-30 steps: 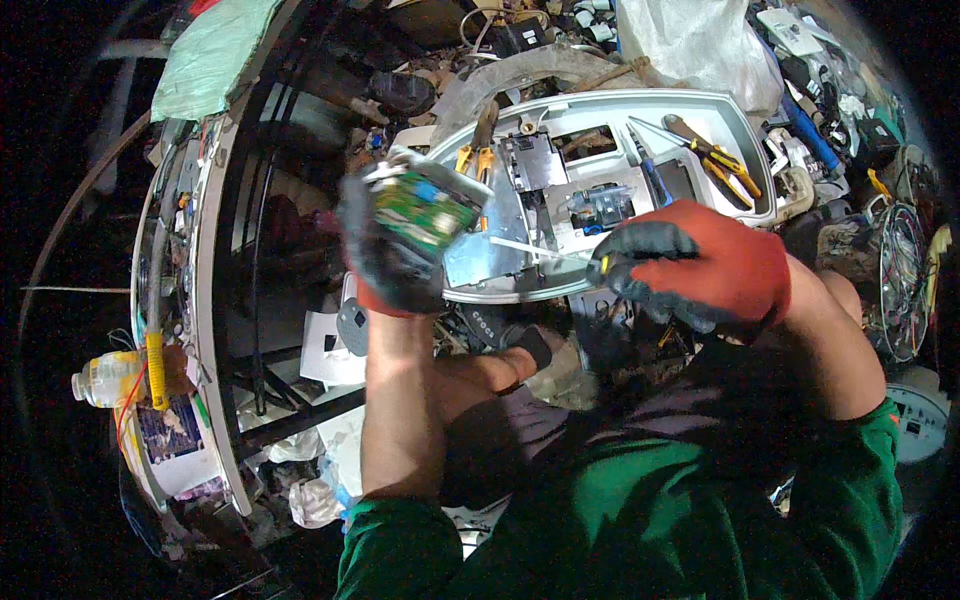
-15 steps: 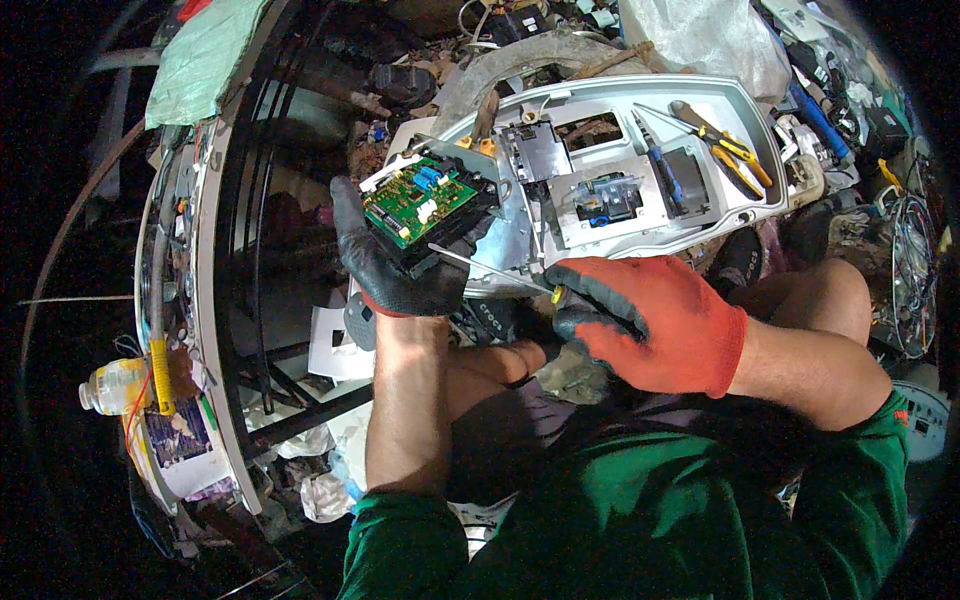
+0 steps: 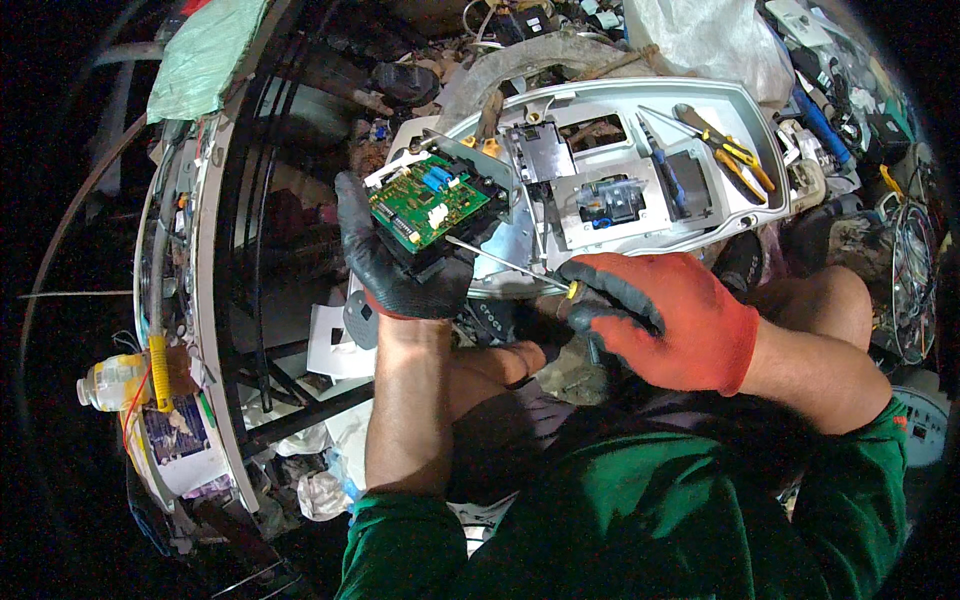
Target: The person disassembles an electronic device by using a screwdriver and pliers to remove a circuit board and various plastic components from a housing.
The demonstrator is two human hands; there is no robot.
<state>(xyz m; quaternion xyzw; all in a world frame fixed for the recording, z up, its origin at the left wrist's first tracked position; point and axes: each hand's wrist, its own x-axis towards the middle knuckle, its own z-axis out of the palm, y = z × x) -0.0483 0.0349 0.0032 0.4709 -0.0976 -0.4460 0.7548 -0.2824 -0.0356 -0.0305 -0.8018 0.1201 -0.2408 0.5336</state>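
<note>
My left hand (image 3: 405,280), in a black-palmed glove, is closed round a black plastic housing that carries a green circuit board (image 3: 425,205). Blue and white parts stand on the board, which faces up and is tilted. My right hand (image 3: 665,320), in a red glove with dark fingers, grips a screwdriver (image 3: 510,266) by its handle, mostly hidden in the fingers. The long metal shaft points left, its tip at the near right side of the housing; whether it touches cannot be made out. Beyond lies a pale grey plastic casing (image 3: 755,105) with metal plates.
Inside the casing rest yellow-and-black pliers (image 3: 745,175) and a blue-handled screwdriver (image 3: 665,175). A white plastic sack (image 3: 705,45) stands behind it. Left, a metal-framed rack (image 3: 225,300) holds odds and ends beside a plastic bottle (image 3: 115,383). Tangled wires (image 3: 910,270) lie at right.
My right hand and the screwdriver have shifted slightly to the right. The circuit board and housing have moved a little right in my left hand's grip.
</note>
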